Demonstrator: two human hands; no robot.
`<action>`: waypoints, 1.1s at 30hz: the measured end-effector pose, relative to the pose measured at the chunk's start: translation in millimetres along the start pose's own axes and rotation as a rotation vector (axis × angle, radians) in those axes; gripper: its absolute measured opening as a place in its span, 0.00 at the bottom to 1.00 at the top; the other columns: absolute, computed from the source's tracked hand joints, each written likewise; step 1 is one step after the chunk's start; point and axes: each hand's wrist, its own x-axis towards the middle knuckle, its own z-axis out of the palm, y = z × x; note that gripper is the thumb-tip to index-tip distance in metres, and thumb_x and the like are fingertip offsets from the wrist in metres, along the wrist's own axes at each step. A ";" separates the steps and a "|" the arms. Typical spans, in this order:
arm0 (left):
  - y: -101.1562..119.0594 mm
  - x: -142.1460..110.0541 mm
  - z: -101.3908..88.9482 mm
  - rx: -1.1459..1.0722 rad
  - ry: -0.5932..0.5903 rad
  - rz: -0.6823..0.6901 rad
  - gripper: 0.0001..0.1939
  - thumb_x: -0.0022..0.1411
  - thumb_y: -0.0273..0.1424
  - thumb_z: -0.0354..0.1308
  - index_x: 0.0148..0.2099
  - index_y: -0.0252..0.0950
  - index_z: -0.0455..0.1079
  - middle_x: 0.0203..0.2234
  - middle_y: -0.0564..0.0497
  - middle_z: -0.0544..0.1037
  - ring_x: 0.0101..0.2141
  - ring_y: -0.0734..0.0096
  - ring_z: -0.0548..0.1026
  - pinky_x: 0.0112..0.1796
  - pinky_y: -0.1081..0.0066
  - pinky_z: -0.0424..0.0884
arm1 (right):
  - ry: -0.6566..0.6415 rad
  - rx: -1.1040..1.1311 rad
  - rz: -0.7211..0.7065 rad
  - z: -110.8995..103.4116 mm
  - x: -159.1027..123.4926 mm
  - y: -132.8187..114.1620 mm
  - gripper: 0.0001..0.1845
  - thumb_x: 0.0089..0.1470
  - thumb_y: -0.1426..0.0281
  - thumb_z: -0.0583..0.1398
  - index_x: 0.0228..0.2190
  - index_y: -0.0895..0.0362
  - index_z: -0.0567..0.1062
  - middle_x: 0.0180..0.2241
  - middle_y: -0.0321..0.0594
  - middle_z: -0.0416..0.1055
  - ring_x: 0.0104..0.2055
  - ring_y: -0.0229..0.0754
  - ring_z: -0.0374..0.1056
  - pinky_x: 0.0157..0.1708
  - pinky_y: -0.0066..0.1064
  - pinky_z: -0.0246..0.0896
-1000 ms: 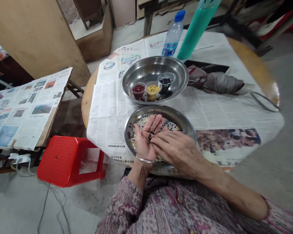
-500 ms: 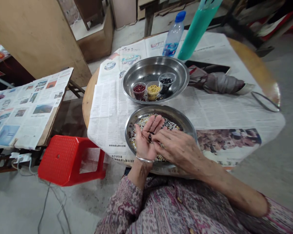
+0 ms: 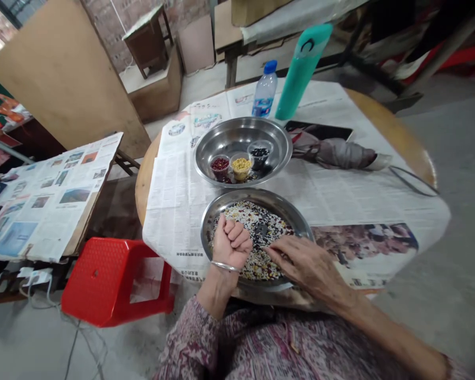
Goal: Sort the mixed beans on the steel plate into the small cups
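My left hand (image 3: pixel 233 244), with a bangle at its wrist, is closed in a fist, palm side up, above the near metal basin (image 3: pixel 306 224). Dark beans lay in that palm a moment ago; the curled fingers now hide them. My right hand (image 3: pixel 301 258) reaches over the basin's right side, fingers bent and fingertips drawn together close to the grain. Whatever those fingertips pinch is too small to see. White grains mixed with black, red and yellow beans (image 3: pixel 247 214) spread over the basin's bottom, with a darker patch of black beans near the middle.
Behind stands a second metal basin (image 3: pixel 206 142) with cups of red beans (image 3: pixel 220 164), yellow beans (image 3: pixel 241 164) and black beans (image 3: pixel 260 153). Farther back are a water bottle (image 3: pixel 265 89), a green bottle (image 3: pixel 303 74) and a folded umbrella (image 3: pixel 336 152). A red stool (image 3: pixel 98 279) stands left.
My left hand has closed from an open palm holding dark beans into a fist. My right hand has moved off that palm, down toward the grain. The view has tilted up.
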 end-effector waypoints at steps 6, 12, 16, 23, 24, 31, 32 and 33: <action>25.3 17.7 48.3 0.151 0.002 0.018 0.27 0.74 0.38 0.39 0.21 0.36 0.48 0.14 0.60 0.47 0.12 0.82 0.45 0.15 0.80 0.42 | 0.138 0.138 0.065 8.8 -3.4 -1.1 0.07 0.60 0.73 0.58 0.30 0.57 0.74 0.28 0.37 0.75 0.31 0.39 0.71 0.36 0.32 0.61; 45.8 78.5 128.4 0.266 -0.110 0.168 0.30 0.74 0.42 0.39 0.19 0.37 0.46 0.13 0.59 0.48 0.13 0.81 0.46 0.15 0.77 0.43 | 0.249 0.258 0.030 9.6 -7.1 2.5 0.05 0.56 0.77 0.60 0.30 0.56 0.74 0.28 0.37 0.76 0.30 0.38 0.71 0.35 0.33 0.63; 41.5 132.3 166.2 0.409 -0.165 0.378 0.32 0.69 0.51 0.46 0.18 0.37 0.47 0.13 0.60 0.48 0.14 0.81 0.45 0.16 0.73 0.41 | 0.292 0.288 0.009 10.3 -8.3 4.6 0.07 0.55 0.79 0.59 0.32 0.55 0.73 0.28 0.36 0.76 0.30 0.39 0.71 0.34 0.34 0.65; 20.7 188.1 162.3 0.769 -0.154 0.574 0.29 0.69 0.52 0.45 0.19 0.42 0.56 0.12 0.53 0.58 0.21 0.73 0.61 0.28 0.69 0.63 | 0.283 0.340 0.053 13.2 -9.6 4.3 0.09 0.54 0.81 0.57 0.32 0.54 0.71 0.26 0.35 0.74 0.27 0.37 0.69 0.31 0.33 0.63; 20.6 189.3 159.0 0.798 -0.164 0.573 0.28 0.69 0.54 0.43 0.21 0.44 0.59 0.13 0.52 0.62 0.25 0.70 0.65 0.33 0.68 0.67 | 0.279 0.344 0.060 13.7 -10.0 4.3 0.09 0.54 0.81 0.57 0.32 0.54 0.71 0.26 0.35 0.74 0.27 0.37 0.69 0.31 0.33 0.63; 34.6 185.1 147.7 1.007 -0.263 0.495 0.28 0.72 0.48 0.41 0.28 0.38 0.68 0.24 0.47 0.77 0.36 0.68 0.76 0.45 0.66 0.71 | 0.283 0.337 0.071 14.4 -10.6 5.0 0.09 0.54 0.81 0.57 0.32 0.54 0.71 0.26 0.35 0.74 0.28 0.37 0.69 0.32 0.33 0.62; 35.5 184.8 146.9 1.021 -0.280 0.487 0.28 0.73 0.47 0.40 0.27 0.37 0.69 0.25 0.47 0.78 0.35 0.69 0.76 0.45 0.67 0.71 | 0.278 0.336 0.070 14.2 -10.6 5.0 0.09 0.54 0.81 0.57 0.32 0.54 0.71 0.26 0.35 0.74 0.29 0.37 0.69 0.32 0.33 0.62; 35.6 184.7 146.1 1.029 -0.293 0.480 0.29 0.73 0.46 0.39 0.28 0.36 0.69 0.26 0.47 0.78 0.35 0.71 0.76 0.44 0.68 0.72 | 0.278 0.336 0.067 14.2 -10.7 5.0 0.09 0.54 0.81 0.57 0.32 0.55 0.71 0.27 0.35 0.74 0.29 0.37 0.69 0.32 0.33 0.62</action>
